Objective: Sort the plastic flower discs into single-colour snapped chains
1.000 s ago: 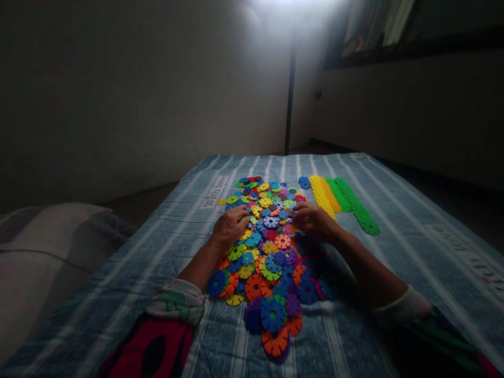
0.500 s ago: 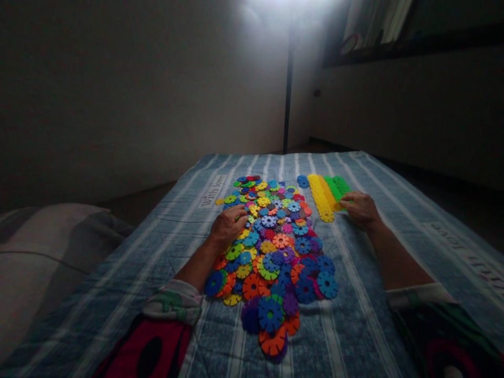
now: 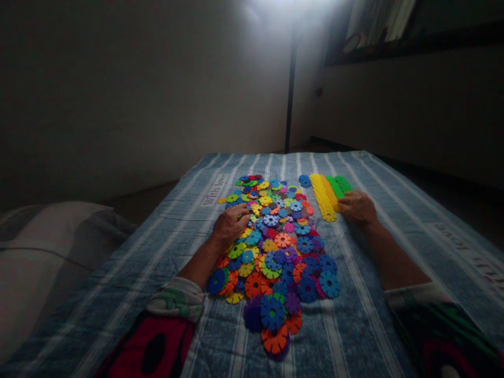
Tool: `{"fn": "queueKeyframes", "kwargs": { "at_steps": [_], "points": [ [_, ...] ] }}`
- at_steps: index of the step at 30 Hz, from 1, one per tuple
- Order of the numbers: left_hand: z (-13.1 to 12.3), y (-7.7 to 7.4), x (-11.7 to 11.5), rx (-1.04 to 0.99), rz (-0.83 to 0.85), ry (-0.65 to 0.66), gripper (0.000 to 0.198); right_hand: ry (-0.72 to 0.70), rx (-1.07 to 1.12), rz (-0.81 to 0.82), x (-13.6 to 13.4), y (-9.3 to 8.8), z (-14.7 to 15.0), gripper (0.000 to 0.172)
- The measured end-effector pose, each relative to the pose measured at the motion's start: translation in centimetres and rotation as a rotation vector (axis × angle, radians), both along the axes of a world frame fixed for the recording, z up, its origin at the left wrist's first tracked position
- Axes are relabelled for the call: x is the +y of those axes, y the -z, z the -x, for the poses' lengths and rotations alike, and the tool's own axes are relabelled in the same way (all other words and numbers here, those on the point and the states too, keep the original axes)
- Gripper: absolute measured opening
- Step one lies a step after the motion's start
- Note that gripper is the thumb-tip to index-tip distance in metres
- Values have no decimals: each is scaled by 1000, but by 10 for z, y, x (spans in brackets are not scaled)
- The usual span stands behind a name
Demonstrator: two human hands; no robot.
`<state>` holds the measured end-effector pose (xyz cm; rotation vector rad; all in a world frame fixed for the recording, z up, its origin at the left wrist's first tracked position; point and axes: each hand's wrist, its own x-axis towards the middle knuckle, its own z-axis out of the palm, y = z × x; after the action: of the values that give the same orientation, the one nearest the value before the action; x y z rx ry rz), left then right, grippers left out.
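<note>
A broad pile of slotted plastic snowflake discs (image 3: 283, 240) in many colours lies along the middle of the bed. My left hand (image 3: 231, 227) rests at the pile's left edge, fingers bent together over the discs; whatever is between them is hidden. To the right of the pile, overlapping discs form lengthwise rows: a yellow row (image 3: 323, 199), an orange-yellow row (image 3: 331, 194) beside it and green rows (image 3: 340, 185). My right hand (image 3: 357, 208) is closed at the near end of the green discs, with its fingertips down against them. Its fingers cover what they pinch.
Small blue discs (image 3: 304, 181) lie left of the yellow row's far end. A blue striped sheet (image 3: 165, 262) covers the bed surface. A dark lamp pole (image 3: 291, 100) stands beyond the far edge. Pale grey bedding (image 3: 59, 262) bulges at the left.
My right hand has shifted slightly, its fingers now lower over the near end of the green discs. My left hand stays at the pile's edge. The whole view has moved a little.
</note>
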<state>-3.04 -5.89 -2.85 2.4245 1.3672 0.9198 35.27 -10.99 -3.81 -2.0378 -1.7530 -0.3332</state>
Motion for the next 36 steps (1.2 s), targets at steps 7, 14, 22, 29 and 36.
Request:
{"fn": "queueKeyframes", "kwargs": {
  "at_steps": [7, 14, 22, 29, 36],
  "points": [
    [0, -1, 0, 7, 15, -10, 26, 43, 40, -117, -2, 1, -3, 23],
    [-1, -2, -2, -7, 19, -5, 23, -94, 111, -209, -1, -12, 23, 19],
    [-1, 0, -3, -16, 13, -11, 23, -575, 26, -39, -13, -33, 94, 20],
    [-2, -1, -4, 18, 36, -18, 24, -521, -130, 172, -19, -39, 94, 19],
    [-2, 0, -3, 0, 25, 2, 24, -461, -201, 204, -23, -40, 105, 29]
  ]
}}
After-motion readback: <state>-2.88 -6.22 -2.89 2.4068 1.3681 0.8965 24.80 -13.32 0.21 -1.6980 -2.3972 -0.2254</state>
